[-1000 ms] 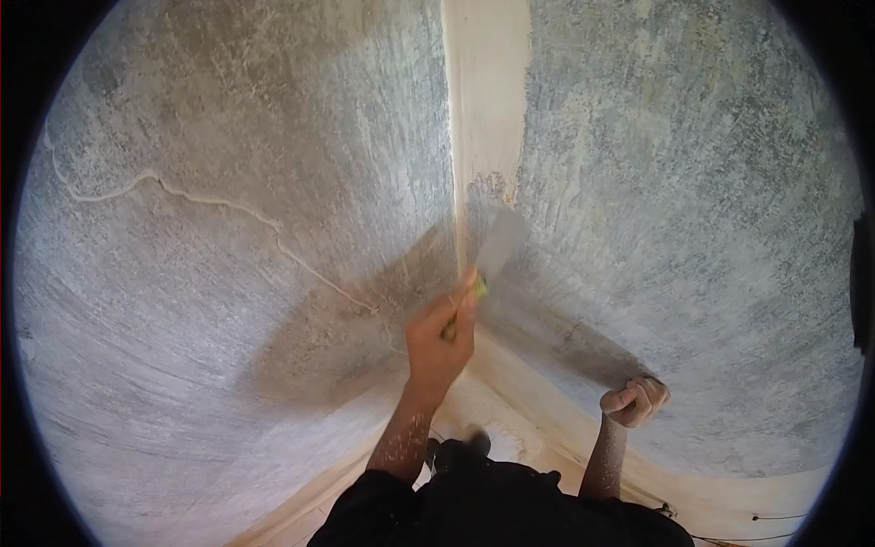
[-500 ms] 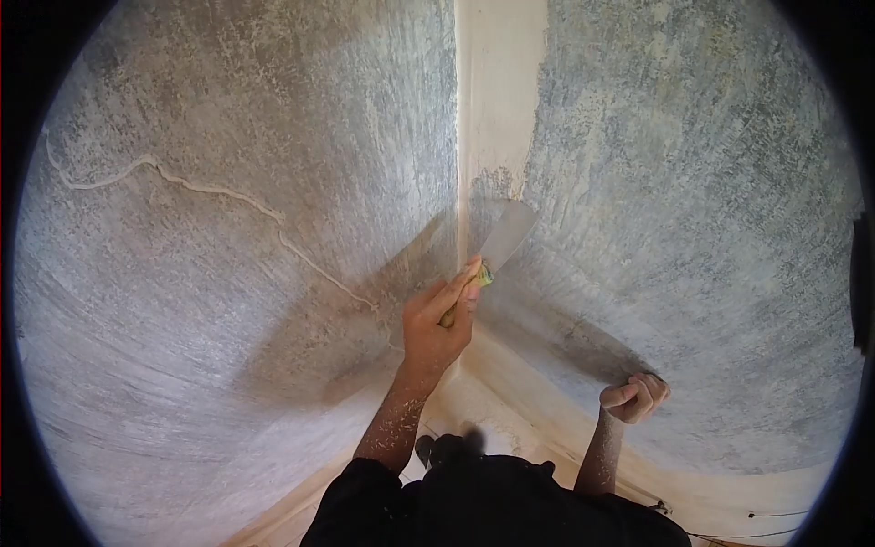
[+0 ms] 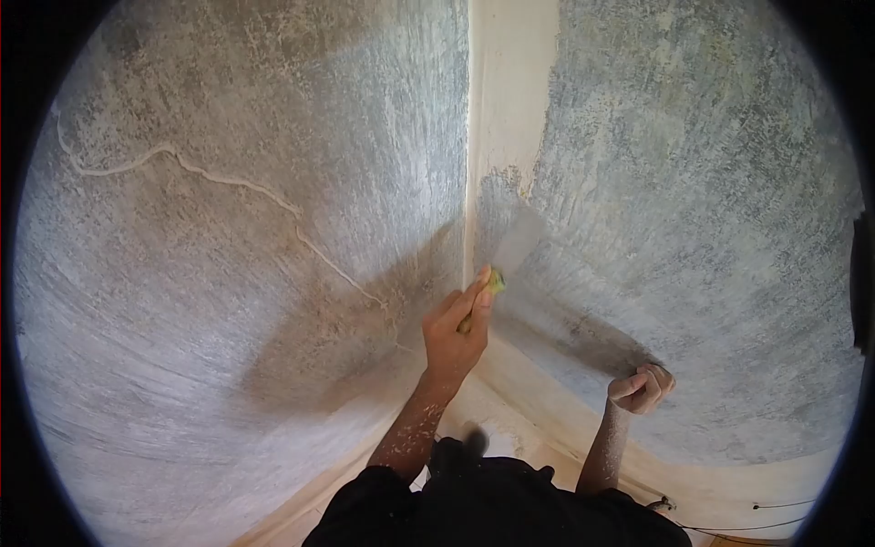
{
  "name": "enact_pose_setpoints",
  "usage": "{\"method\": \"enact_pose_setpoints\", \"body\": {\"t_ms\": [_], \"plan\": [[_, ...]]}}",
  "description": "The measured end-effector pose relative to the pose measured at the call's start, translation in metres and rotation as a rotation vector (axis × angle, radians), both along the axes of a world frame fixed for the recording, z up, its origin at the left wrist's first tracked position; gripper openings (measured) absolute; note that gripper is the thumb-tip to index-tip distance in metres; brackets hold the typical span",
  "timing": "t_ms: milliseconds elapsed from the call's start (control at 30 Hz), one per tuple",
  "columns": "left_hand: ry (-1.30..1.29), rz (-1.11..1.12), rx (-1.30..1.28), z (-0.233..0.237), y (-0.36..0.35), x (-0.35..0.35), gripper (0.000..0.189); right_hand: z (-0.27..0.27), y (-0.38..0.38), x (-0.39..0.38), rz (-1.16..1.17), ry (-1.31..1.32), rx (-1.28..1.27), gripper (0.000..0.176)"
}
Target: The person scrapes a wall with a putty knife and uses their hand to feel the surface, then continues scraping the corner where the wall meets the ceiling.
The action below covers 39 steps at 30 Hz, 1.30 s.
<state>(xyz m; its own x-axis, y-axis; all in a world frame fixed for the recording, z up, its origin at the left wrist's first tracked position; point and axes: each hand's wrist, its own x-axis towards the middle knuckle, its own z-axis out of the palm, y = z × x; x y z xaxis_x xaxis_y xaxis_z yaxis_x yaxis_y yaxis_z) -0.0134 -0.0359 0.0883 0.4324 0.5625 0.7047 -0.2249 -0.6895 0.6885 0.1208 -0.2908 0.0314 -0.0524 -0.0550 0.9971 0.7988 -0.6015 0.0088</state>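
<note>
My left hand (image 3: 456,333) grips the handle of a putty knife (image 3: 521,242) beside the inside corner where two walls meet. The blade, blurred, lies against the right wall (image 3: 665,182), just below a cream strip (image 3: 515,91) with a ragged lower end. Part of the yellowish handle shows between thumb and fingers. My right hand (image 3: 643,389) is closed in a fist at the right wall's lower part. What it holds, if anything, is hidden. Pale flecks cover both forearms.
The left wall (image 3: 228,283) is mottled grey, crossed by a raised, wavy pale line (image 3: 223,180). Cream bands run along the wall bottoms. Thin dark cables (image 3: 775,505) show at lower right, and a dark object (image 3: 859,283) stands at the right edge.
The view has shifted slightly. The putty knife in my left hand has moved a little down the right wall, its blade now blurred. My right hand stays closed near the same spot.
</note>
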Motion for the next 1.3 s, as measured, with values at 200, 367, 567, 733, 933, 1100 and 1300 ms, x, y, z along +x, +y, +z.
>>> {"method": "enact_pose_setpoints", "body": {"t_ms": [200,367,567,733,933,1100,1300], "plan": [[-0.022,-0.01,-0.023,0.004,0.003,0.006,0.029,0.004,-0.002,-0.004,-0.043,0.018,-0.052,0.013],[-0.059,-0.002,-0.043,0.024,0.004,0.015,0.029,0.004,0.001,-0.006,-0.021,0.02,-0.042,0.013],[-0.091,0.003,-0.011,0.02,0.007,0.015,0.03,0.002,0.0,-0.005,-0.043,0.0,-0.034,0.013],[0.0,-0.008,0.007,0.012,0.005,0.008,0.03,0.004,0.002,-0.002,-0.059,-0.016,-0.037,0.009],[0.002,-0.039,-0.059,0.016,0.007,0.0,0.03,0.004,0.003,-0.002,-0.116,0.007,-0.041,0.008],[-0.057,-0.044,-0.02,0.023,0.012,0.008,0.029,-0.005,0.0,-0.002,-0.132,0.003,-0.018,0.007],[0.019,-0.11,-0.092,0.02,0.012,0.005,0.028,0.008,0.014,0.005,-0.182,-0.033,0.024,0.011]]}}
